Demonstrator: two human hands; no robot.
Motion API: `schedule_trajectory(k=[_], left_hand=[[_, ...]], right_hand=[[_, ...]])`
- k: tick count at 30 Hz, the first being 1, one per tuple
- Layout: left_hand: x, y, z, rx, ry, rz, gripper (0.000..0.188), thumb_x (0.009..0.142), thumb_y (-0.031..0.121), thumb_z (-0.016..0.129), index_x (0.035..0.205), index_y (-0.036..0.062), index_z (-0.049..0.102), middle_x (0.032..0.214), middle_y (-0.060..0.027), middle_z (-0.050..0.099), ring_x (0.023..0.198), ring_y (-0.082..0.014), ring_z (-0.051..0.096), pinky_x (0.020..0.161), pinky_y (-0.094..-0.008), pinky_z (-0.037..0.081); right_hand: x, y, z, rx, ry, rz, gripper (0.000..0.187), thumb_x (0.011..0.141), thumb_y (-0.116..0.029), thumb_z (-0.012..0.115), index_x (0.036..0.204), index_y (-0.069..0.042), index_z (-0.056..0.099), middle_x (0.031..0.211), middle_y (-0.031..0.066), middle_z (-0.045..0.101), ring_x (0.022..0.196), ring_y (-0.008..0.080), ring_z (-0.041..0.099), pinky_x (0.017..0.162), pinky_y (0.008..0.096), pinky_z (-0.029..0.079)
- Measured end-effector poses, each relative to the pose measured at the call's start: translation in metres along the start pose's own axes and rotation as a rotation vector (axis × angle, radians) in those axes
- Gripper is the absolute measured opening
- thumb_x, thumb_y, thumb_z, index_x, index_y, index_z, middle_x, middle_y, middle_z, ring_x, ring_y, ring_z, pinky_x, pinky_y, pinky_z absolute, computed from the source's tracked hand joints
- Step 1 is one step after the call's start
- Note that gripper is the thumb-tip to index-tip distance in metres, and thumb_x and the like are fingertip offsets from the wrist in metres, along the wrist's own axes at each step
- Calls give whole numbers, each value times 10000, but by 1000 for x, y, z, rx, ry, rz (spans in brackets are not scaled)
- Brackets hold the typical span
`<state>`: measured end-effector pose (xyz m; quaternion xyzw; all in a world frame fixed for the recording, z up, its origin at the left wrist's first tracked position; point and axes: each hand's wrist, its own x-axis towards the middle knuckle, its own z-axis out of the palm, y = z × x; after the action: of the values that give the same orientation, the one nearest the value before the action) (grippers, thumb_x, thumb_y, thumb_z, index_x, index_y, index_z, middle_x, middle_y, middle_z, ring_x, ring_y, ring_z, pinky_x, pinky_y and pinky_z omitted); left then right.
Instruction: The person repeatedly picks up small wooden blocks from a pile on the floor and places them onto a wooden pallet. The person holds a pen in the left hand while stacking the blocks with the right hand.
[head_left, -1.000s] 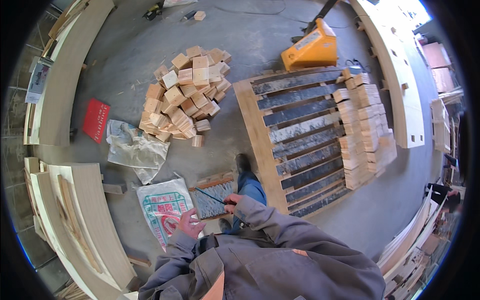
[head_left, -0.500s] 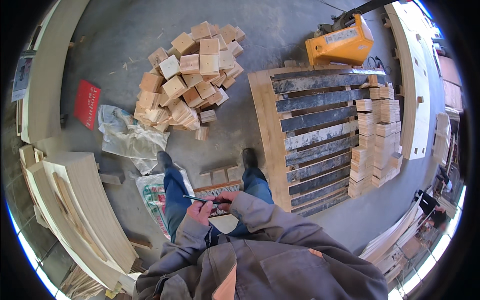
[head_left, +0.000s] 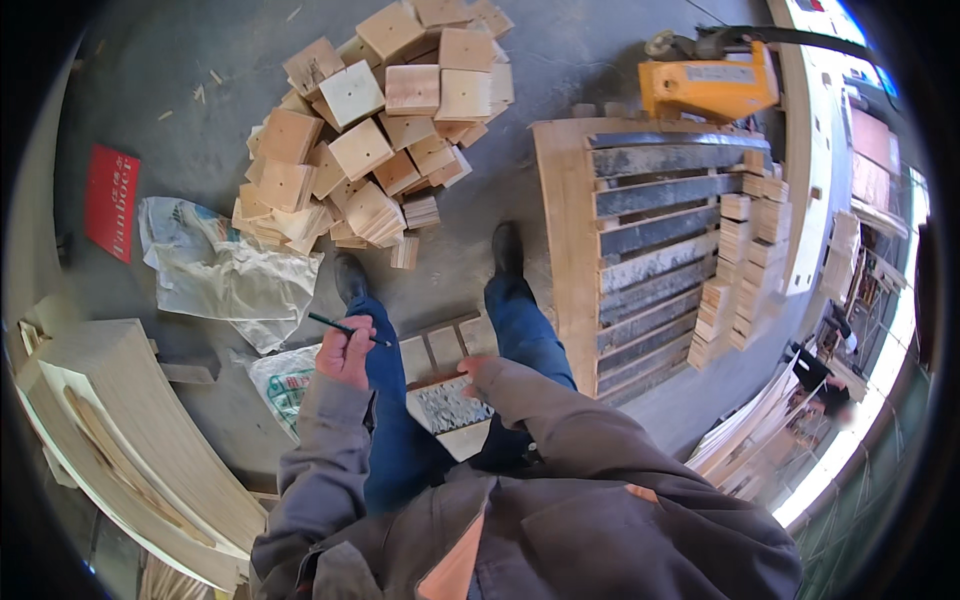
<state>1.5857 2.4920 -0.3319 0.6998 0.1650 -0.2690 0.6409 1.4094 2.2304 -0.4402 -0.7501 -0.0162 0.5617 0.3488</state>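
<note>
My left hand (head_left: pixel 346 352) is closed round a thin dark pencil (head_left: pixel 376 341), which sticks out on both sides of the fingers, sloping down to the right. My right hand (head_left: pixel 475 374) is above the right rim of a small wooden box (head_left: pixel 465 441) between my legs. Its visible fingers are slightly apart, with nothing seen in them; the sleeve covers part of the hand. Many small grey metal pieces (head_left: pixel 447 404), like nails, fill one section of that box.
Ahead lies a heap of square wooden blocks (head_left: pixel 362 150). A slatted pallet (head_left: pixel 655 205) at right carries stacked wood pieces (head_left: pixel 770 225), with a yellow pallet truck (head_left: pixel 710 85) behind. White sacks (head_left: pixel 225 265), a red box (head_left: pixel 111 203) and thick boards (head_left: pixel 150 420) are at left.
My hands have come apart. The left has moved up and left with the pencil; the right has let go of it and is over the box. My view has shifted.
</note>
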Motion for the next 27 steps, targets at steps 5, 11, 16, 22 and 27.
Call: schedule_trajectory(k=[5, 11, 16, 22, 27], left_hand=[[29, -60, 3, 90, -31, 0, 196, 1024, 161, 579, 1110, -7, 632, 1113, -106, 660, 937, -133, 647, 784, -260, 542], [74, -106, 50, 63, -167, -94, 153, 1014, 101, 557, 1048, -28, 633, 1057, -157, 652, 1011, -224, 629, 926, -348, 488], [110, -125, 65, 19, -147, -112, 158, 1020, 87, 536, 1049, -40, 627, 1059, -151, 649, 976, -206, 629, 910, -335, 491], [144, -110, 70, 26, -170, -163, 167, 1022, 78, 530, 1077, -44, 629, 1087, -142, 646, 946, -177, 619, 893, -321, 489], [166, -82, 76, 230, -304, -18, 123, 968, 65, 601, 1014, -38, 650, 1072, -159, 654, 978, -234, 633, 892, -330, 493]], right_hand=[[90, 2, 7, -214, -337, 250, 704, 779, -399, 833, 1362, -123, 550, 1334, 133, 591, 1300, 343, 531, 1018, 521, 461], [129, 41, 33, -335, -497, 294, 707, 770, -390, 840, 1368, -148, 552, 1366, 94, 580, 1343, 324, 496, 1004, 531, 454], [149, 65, 67, -313, -603, 285, 678, 767, -400, 836, 1336, -134, 580, 1343, 100, 605, 1292, 327, 539, 988, 503, 470], [166, 75, 71, -321, -626, 232, 660, 765, -428, 827, 1311, -134, 600, 1324, 106, 618, 1260, 328, 562, 979, 490, 480], [199, 81, 57, -362, -562, 179, 648, 763, -451, 820, 1290, -134, 616, 1308, 111, 630, 1233, 329, 580, 972, 480, 489]])
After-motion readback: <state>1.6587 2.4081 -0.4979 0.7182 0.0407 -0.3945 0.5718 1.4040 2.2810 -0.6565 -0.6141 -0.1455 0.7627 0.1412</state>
